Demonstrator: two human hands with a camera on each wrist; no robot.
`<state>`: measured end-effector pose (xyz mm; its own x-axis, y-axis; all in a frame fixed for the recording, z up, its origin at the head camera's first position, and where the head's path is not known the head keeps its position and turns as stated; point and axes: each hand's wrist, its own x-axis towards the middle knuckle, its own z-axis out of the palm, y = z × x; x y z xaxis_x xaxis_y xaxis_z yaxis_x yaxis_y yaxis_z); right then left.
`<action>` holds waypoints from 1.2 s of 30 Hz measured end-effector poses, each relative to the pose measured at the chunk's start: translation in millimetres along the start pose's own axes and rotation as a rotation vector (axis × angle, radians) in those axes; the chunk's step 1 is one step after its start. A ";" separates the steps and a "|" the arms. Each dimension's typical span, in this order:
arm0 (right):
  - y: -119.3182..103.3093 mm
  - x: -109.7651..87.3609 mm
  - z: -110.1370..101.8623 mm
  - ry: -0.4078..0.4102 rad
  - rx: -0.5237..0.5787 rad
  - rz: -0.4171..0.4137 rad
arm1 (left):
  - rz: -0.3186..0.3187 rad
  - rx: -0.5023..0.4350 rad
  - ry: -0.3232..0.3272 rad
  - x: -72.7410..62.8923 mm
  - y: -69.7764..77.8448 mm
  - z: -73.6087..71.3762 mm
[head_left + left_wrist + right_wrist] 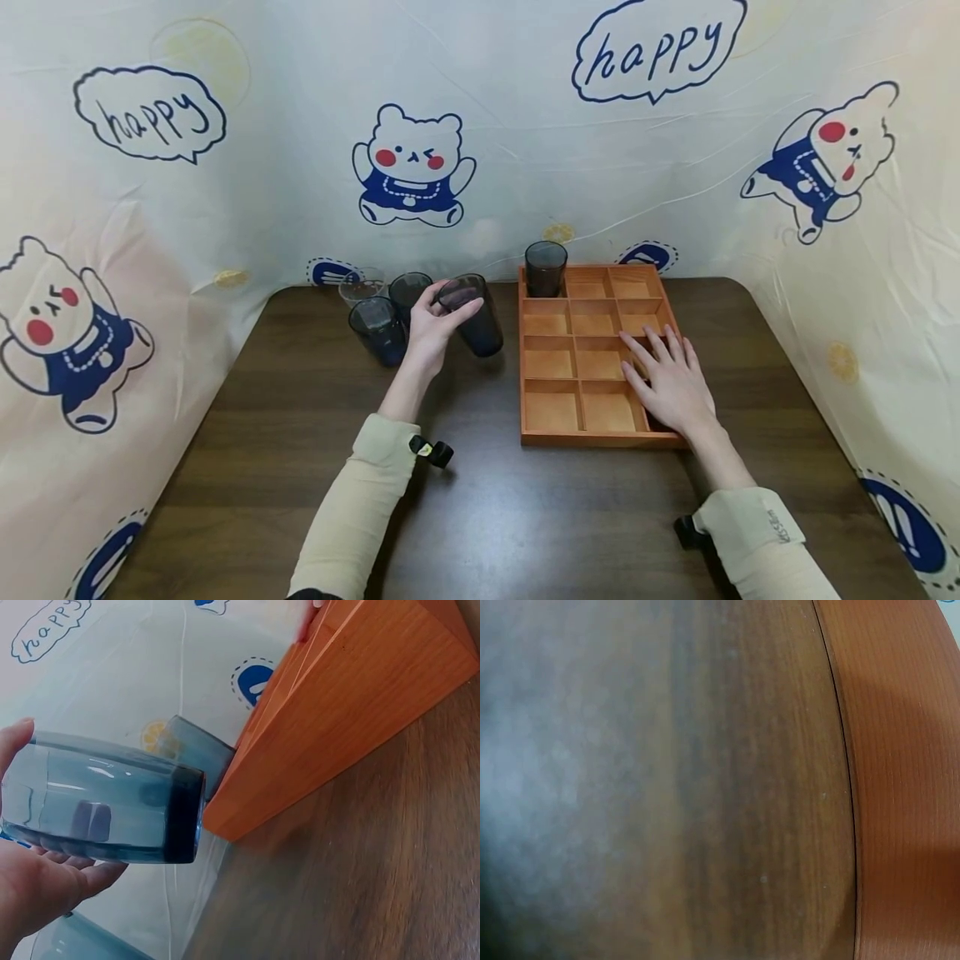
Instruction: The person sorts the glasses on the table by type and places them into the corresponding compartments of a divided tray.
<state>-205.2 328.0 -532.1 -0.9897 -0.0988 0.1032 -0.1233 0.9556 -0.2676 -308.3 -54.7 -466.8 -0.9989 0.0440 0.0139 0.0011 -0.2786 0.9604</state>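
My left hand (431, 335) grips a dark blue-grey glass tumbler (483, 323) near its rim, thumb on one side and fingers on the other. The tumbler leans, its thick base towards the wooden compartment box (577, 439). In the left wrist view the glass (112, 799) lies sideways across the picture, close to the box's side wall (352, 712). My right hand (675, 387) rests with spread fingers over the box's right-hand compartments. One dark tumbler (546, 273) stands upright in the back left compartment.
Left of the held glass, two dark tumblers (377, 333) and a paler, clear glass (358, 288) stand grouped on the brown wooden table (285, 433). Behind the table hangs a pale cloth (517, 167) printed with bears. The right wrist view shows mostly tabletop beside the box wall (907, 787).
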 end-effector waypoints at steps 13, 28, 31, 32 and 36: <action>-0.2 2.0 -2.0 0.006 0.003 -0.003 | 0.019 0.024 -0.014 11.6 -3.7 17.9; 0.4 2.0 -0.5 -0.008 -0.006 0.012 | -0.014 -0.020 -0.032 20.5 -12.5 36.8; 0.3 2.1 0.3 -0.008 -0.009 0.010 | -0.017 -0.029 -0.026 21.3 -13.4 40.5; 0.2 2.0 0.3 -0.007 -0.008 0.009 | -0.016 -0.034 -0.024 21.4 -13.6 41.7; 0.4 1.6 0.2 -0.010 -0.012 0.010 | -0.002 -0.044 -0.016 22.7 -15.7 46.0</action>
<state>-206.9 328.1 -532.3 -0.9916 -0.0919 0.0913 -0.1126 0.9598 -0.2570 -328.9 -5.2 -468.8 -0.9981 0.0599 0.0172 -0.0029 -0.3200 0.9474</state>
